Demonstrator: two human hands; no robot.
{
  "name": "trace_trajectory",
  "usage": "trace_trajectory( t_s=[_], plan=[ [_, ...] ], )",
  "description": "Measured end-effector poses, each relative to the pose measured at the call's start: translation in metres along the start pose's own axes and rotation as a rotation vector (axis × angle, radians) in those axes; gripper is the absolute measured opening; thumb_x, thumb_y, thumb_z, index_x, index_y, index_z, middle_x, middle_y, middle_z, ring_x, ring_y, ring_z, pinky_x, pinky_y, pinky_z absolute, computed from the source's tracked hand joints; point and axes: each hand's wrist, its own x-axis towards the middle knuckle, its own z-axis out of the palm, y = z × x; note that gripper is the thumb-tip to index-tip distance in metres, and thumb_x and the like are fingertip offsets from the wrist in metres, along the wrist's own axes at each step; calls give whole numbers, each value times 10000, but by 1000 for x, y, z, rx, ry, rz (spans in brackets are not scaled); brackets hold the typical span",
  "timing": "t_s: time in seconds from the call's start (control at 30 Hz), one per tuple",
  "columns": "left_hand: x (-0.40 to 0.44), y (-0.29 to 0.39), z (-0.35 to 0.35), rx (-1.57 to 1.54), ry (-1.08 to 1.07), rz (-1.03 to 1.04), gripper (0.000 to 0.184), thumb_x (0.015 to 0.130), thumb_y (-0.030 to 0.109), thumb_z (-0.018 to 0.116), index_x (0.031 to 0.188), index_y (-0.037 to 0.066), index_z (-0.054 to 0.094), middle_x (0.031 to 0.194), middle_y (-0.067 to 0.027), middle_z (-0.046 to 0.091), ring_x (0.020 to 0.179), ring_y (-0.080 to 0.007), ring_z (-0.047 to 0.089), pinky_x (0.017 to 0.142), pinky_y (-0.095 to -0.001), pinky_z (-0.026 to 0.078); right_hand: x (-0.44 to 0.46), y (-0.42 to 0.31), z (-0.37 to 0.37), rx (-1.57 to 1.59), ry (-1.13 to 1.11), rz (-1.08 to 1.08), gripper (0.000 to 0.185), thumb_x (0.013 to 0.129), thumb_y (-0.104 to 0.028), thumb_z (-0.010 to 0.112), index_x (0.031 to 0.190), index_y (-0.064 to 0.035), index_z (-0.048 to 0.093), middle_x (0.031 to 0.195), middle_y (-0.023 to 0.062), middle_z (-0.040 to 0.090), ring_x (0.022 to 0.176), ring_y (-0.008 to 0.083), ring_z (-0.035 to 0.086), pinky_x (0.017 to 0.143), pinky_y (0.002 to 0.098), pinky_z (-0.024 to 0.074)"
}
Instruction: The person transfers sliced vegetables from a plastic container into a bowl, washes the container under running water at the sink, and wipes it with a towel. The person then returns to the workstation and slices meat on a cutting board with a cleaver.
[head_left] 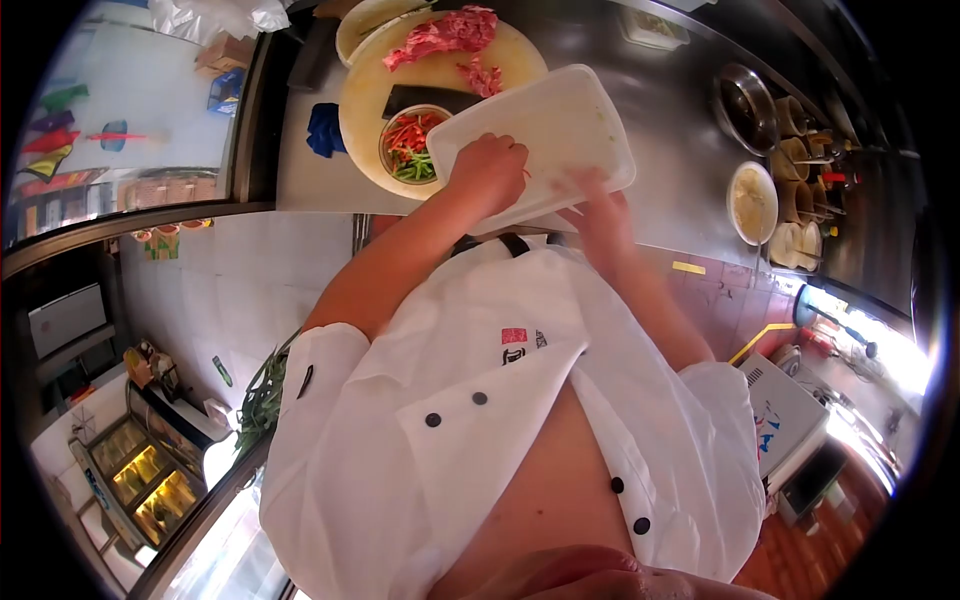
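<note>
My left hand (490, 172) is over a white plastic tray (570, 110), its fingers curled together; a tiny red bit shows beside the fingertips, but what they hold is hidden. At the tray's near right side is my right hand (600, 215), smeared by motion, so its grip is unclear. The tray overlaps a round cutting board (365, 100). On the board, left of the tray, a bowl (384, 150) holds red strips (410, 130) and green pieces (412, 165). Raw red meat (445, 38) lies at the back, near a dark flat blade (430, 100).
A blue cloth (325, 130) lies left of the board. On the right of the steel counter (670, 130) are a metal bowl (748, 108), a white bowl (752, 203) and several containers with utensils (792, 160). A clear container (655, 28) stands at the back.
</note>
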Motion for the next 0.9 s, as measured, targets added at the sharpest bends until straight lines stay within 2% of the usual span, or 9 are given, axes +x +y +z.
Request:
trace_trajectory(
  t_s=[0.23,0.33,0.4,0.43,0.5,0.6,0.73,0.8,0.9],
  plan=[
    [-14,-7,3,50,-30,-17,46,769,120,634,800,90,652,828,-90,636,852,-304,616,756,-434,514,7,23,-8,-69,-32,-8,541,923,-290,653,1373,-72,446,1305,68,543,1182,195,568,956,398,494],
    [-24,0,-30,-69,72,-4,29,755,94,648,783,92,640,830,-88,643,822,-303,618,736,-425,513,2,16,-8,-56,56,-26,519,916,-275,664,1353,-86,460,1287,63,555,1166,193,579,942,398,501],
    [-34,-5,-49,-179,399,-47,55,748,107,668,800,97,653,840,-96,656,803,-319,629,707,-424,520,4,15,-16,-6,123,-47,493,912,-268,670,1330,-94,477,1264,60,570,1141,191,594,930,398,508],
    [-38,-15,-50,-179,398,-48,55,748,107,668,800,97,653,840,-96,656,803,-319,629,707,-424,520,9,18,-28,21,171,-57,462,909,-269,671,1300,-100,494,1232,56,587,1109,187,610,918,395,516],
    [-49,-46,-40,-155,576,-155,67,775,120,674,837,92,677,861,-101,668,807,-318,638,701,-423,521,14,18,-46,44,211,-67,431,907,-270,673,1271,-106,512,1200,53,605,1078,183,627,905,391,524],
    [-86,-117,11,-31,310,-375,106,827,146,664,899,74,697,872,-111,677,826,-329,651,715,-422,526,14,15,-69,89,261,-89,389,909,-262,667,1236,-103,529,1175,48,616,1064,184,643,881,371,538],
    [-123,-138,11,-72,468,-568,157,870,189,659,937,54,702,882,-124,684,854,-319,668,733,-419,532,6,8,-85,116,288,-118,407,907,-257,674,1243,-86,520,1194,46,603,1074,207,646,868,372,540],
    [-137,-163,28,-300,486,-807,181,890,218,656,965,56,688,890,-142,692,874,-303,683,755,-409,534,10,6,-90,139,296,-116,415,907,-260,677,1247,-85,516,1193,45,601,1070,209,648,867,376,541],
    [-148,-181,65,-345,498,-878,215,879,197,674,1049,67,654,914,-154,672,867,-302,676,756,-421,530,4,5,-98,170,288,-107,425,908,-264,684,1253,-85,511,1193,44,598,1062,210,651,864,380,542]
  ],
)
